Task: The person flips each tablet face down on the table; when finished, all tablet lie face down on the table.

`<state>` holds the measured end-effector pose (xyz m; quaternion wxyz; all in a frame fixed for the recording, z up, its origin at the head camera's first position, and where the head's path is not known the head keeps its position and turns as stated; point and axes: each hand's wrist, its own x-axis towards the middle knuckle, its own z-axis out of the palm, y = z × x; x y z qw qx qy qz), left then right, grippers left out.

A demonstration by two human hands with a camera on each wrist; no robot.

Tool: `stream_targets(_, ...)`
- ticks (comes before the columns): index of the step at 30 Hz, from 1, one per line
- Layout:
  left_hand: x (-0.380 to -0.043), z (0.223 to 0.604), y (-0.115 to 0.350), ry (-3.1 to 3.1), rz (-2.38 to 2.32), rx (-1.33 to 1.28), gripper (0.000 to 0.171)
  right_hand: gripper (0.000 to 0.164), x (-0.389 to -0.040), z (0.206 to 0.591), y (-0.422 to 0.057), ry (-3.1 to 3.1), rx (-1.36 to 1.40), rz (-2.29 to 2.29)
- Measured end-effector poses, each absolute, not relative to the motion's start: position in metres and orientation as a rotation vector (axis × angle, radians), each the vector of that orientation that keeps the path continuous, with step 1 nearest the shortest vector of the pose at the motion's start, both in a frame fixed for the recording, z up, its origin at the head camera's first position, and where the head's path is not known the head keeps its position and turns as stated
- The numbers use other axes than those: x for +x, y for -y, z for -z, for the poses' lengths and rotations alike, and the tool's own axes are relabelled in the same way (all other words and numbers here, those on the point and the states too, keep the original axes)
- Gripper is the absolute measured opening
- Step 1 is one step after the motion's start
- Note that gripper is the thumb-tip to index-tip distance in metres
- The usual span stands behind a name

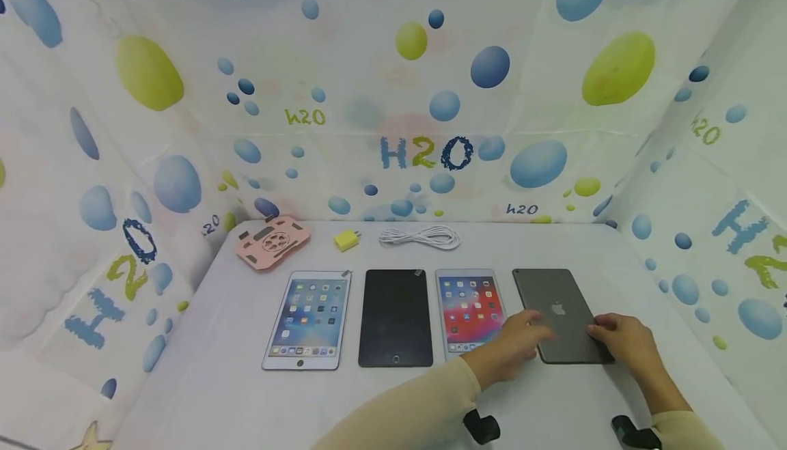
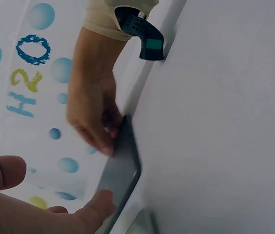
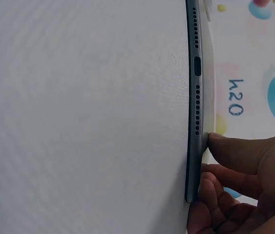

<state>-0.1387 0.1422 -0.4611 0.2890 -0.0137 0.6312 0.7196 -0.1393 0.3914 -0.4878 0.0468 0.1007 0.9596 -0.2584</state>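
Note:
A dark grey tablet (image 1: pixel 556 320) lies face down at the right of the row, its back with an apple logo upward. My right hand (image 1: pixel 627 344) grips its right edge, thumb on the back and fingers curled at the side, as the right wrist view also shows along the tablet's port edge (image 3: pixel 196 112). My left hand (image 1: pixel 513 347) is at the tablet's left edge, its index finger reaching over the back; whether it touches I cannot tell. In the left wrist view, the left hand (image 2: pixel 45 209) has thumb and fingers apart. A white tablet with a lit screen (image 1: pixel 470 306) is partly hidden behind that hand.
Farther left lie a black tablet with a dark screen (image 1: pixel 395 317) and another lit white tablet (image 1: pixel 307 320). Along the back are a pink stand (image 1: pixel 273 242), a yellow charger plug (image 1: pixel 347 240) and a coiled white cable (image 1: pixel 421 236). Patterned curtains (image 1: pixel 369 95) surround the white table (image 1: pixel 215 341).

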Motion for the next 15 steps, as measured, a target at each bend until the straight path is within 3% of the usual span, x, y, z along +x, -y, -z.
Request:
stream_targets(9, -0.169, 0.449, -0.038, -1.919, -1.881, -0.047, 0.051, 0.050, -0.143, 0.490, -0.390, -2.964, 0.218, 0.732)
stream_targets(15, -0.179, 0.457, 0.002, -2.004, -1.880, -0.089, 0.059, 0.049, -0.144, 0.486, -0.390, -2.959, 0.173, 0.644)
